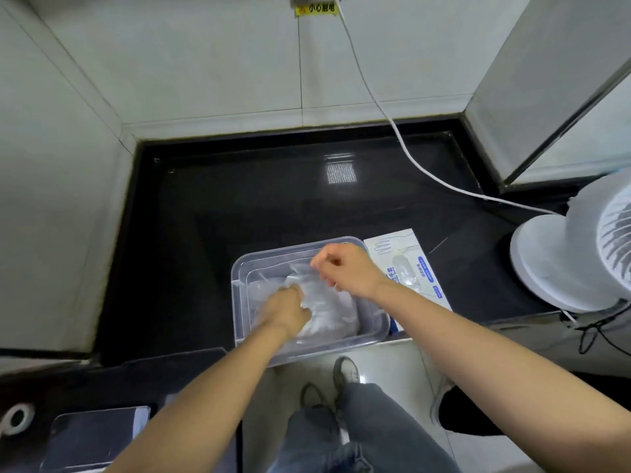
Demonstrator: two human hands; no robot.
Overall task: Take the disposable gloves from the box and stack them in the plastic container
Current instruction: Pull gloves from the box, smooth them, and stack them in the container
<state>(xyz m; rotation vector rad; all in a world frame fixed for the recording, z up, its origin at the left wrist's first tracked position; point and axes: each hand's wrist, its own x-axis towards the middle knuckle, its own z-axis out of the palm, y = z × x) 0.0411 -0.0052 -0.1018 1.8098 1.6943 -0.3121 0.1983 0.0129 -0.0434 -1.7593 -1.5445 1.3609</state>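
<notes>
A clear plastic container (pixel 239 295) sits at the front edge of the black counter, partly over the edge. Inside lies a pile of thin clear disposable gloves (pixel 327 312). My left hand (pixel 286 310) is down in the container with its fingers curled onto the gloves. My right hand (pixel 345 269) hovers over the container's far right corner and pinches the edge of a clear glove. The white and blue glove box (pixel 415 264) lies flat just right of the container, partly hidden by my right forearm.
A white fan (pixel 577 257) stands at the right with a white cable (pixel 409 158) running across the counter to the wall. A dark phone (pixel 92 435) and a tape roll (pixel 17 418) lie on the near left counter. Tiled walls enclose the counter.
</notes>
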